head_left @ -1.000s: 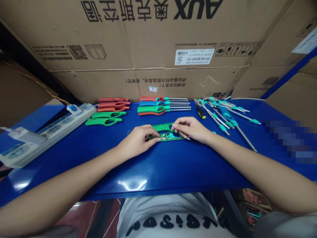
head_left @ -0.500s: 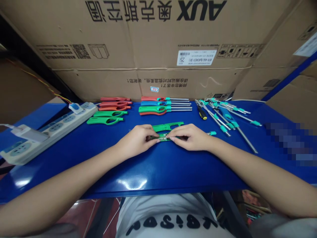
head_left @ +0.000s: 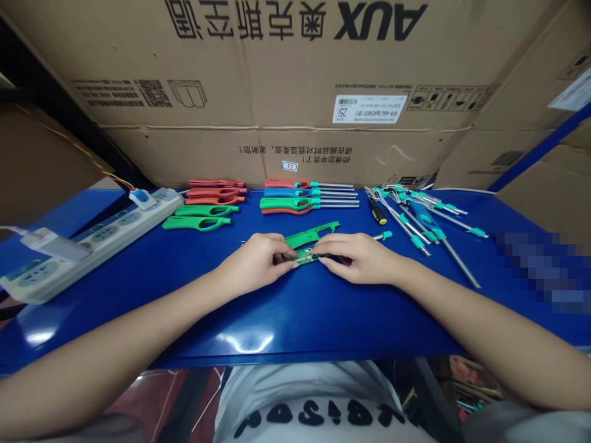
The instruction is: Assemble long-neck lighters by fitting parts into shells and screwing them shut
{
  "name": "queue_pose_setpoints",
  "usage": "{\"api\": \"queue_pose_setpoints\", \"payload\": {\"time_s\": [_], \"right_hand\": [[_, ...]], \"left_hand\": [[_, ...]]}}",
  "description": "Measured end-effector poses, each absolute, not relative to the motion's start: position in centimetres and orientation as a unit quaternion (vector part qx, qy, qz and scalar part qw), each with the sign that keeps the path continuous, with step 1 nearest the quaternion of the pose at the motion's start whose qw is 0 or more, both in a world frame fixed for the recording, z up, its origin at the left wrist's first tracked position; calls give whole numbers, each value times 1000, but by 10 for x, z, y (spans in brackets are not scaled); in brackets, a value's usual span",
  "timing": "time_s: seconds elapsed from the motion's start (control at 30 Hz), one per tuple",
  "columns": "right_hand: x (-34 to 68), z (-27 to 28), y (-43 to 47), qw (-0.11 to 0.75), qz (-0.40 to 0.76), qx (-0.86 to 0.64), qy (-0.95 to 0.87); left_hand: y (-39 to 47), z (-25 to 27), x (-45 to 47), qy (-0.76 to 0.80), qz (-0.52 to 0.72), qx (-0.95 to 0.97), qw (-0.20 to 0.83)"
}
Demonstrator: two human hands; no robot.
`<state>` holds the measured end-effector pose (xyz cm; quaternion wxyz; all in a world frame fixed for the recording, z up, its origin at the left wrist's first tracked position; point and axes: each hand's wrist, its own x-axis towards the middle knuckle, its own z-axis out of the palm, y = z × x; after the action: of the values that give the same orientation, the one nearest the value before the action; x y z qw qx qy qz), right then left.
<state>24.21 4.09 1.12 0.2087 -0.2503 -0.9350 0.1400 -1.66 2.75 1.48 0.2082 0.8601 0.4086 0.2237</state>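
Between my two hands lies a green lighter handle half (head_left: 305,256), its hollow inside facing up with small parts in it. My left hand (head_left: 263,258) pinches its left end between thumb and fingers. At the right end, the thumb and fingers of my right hand (head_left: 353,257) close on the same piece and hide part of it. A second green handle half (head_left: 314,235) rests just behind, slightly tilted. Past my right hand shows a teal-collared tip (head_left: 383,236); whether it joins the held piece is hidden.
Left back, red and green handles (head_left: 203,210) lie in a row beside a white power strip (head_left: 104,234). Long lighters (head_left: 309,194) with metal tubes lie at centre back. Metal tubes with teal collars and wires (head_left: 415,224) and a black-yellow screwdriver (head_left: 377,209) lie right. A cardboard box (head_left: 295,111) stands behind.
The held handle half and the one behind it have tilted, right ends farther back. The teal-collared tip has shifted left and back. Both hands keep their grip.
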Motion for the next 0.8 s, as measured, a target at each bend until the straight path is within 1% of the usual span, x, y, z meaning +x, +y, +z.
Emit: {"api": "queue_pose_setpoints", "payload": {"time_s": [0.1, 0.2, 0.27, 0.4, 0.47, 0.57, 0.67, 0.8], "right_hand": [[251, 16, 46, 191, 80, -288, -935], [260, 21, 52, 127, 36, -320, -938], [263, 22, 55, 104, 49, -325, -939], [265, 21, 59, 99, 114, -326, -933], [265, 21, 59, 100, 129, -330, -930], [266, 23, 59, 97, 154, -323, -929], [267, 24, 60, 108, 173, -314, -927], [265, 22, 62, 127, 181, -314, -923]], "left_hand": [[27, 17, -18, 406, 219, 866, 193], [24, 18, -18, 395, 184, 890, 133], [20, 17, -17, 388, 153, 906, 73], [11, 15, -11, 376, 92, 920, -62], [6, 14, -8, 377, 78, 917, -101], [4, 17, -7, 379, 72, 915, -115], [6, 20, -8, 379, 75, 917, -101], [9, 19, -10, 371, 129, 915, -92]]}}
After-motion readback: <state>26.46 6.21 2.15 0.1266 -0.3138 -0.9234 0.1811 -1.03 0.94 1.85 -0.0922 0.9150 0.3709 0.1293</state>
